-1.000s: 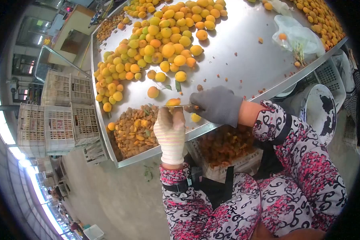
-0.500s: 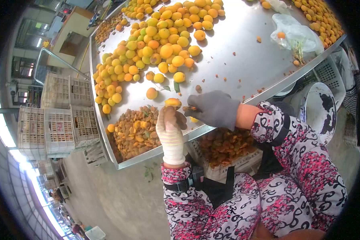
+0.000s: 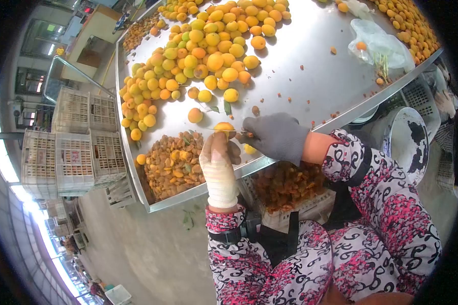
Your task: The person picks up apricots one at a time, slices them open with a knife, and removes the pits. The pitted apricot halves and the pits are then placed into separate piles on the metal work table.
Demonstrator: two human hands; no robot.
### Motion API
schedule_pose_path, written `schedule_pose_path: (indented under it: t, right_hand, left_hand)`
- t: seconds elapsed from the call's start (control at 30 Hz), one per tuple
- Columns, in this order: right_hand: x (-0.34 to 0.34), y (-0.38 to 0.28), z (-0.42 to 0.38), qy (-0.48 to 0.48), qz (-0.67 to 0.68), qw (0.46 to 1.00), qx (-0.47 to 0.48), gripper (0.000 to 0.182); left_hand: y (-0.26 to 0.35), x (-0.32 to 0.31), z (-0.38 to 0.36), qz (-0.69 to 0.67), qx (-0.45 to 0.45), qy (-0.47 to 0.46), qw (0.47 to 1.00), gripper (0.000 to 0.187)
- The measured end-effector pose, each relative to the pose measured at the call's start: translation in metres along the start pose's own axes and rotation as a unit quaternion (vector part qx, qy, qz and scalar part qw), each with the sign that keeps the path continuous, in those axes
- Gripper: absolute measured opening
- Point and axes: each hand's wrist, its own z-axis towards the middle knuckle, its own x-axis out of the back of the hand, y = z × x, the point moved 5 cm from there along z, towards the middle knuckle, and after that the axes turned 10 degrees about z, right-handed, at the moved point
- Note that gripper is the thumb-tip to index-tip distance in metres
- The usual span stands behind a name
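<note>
My left hand (image 3: 218,157), in a pale glove with stained fingertips, grips an apricot (image 3: 224,126) upright near the table's front edge. My right hand (image 3: 275,136), in a grey glove, is closed round a small knife (image 3: 231,130). Its thin blade lies across the near side of the apricot, and the handle is mostly hidden in the fist. One loose apricot (image 3: 195,115) rests on the metal table (image 3: 290,66) just beyond my left hand. Left of that hand lies a heap of brownish pits and fruit scraps (image 3: 173,168).
A large pile of whole apricots (image 3: 203,56) covers the table's far left. A plastic bag (image 3: 379,43) lies at the right. Below the raised metal edge stands a crate of cut fruit (image 3: 290,190). Stacked crates (image 3: 76,152) stand left; a stained round basin (image 3: 407,142) is at the right.
The knife blade now shows across the apricot, where before it was barely visible beside it. The apricot has turned slightly in my left fingers. Both hands stay nearly in place.
</note>
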Motion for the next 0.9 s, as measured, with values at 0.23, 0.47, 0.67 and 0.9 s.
schedule_pose_path:
  t: [0.23, 0.47, 0.67, 0.9]
  right_hand:
    - [-0.003, 0.001, -0.002, -0.034, 0.003, 0.999, -0.029, 0.022]
    - [0.0, -0.002, -0.003, -0.02, -0.014, 1.0, -0.01, 0.021]
    - [0.001, 0.004, -0.002, 0.003, -0.026, 1.0, 0.001, 0.02]
    - [0.008, 0.005, -0.004, -0.041, -0.009, 0.998, -0.053, 0.024]
  left_hand:
    - [-0.009, 0.001, 0.003, -0.002, 0.029, -0.013, 1.0, 0.04]
    - [-0.017, -0.005, 0.011, -0.032, -0.055, -0.029, 0.998, 0.048]
    - [-0.018, -0.012, 0.015, -0.044, -0.056, -0.024, 0.997, 0.029]
    - [-0.003, -0.02, 0.007, 0.021, -0.075, 0.088, 0.993, 0.023]
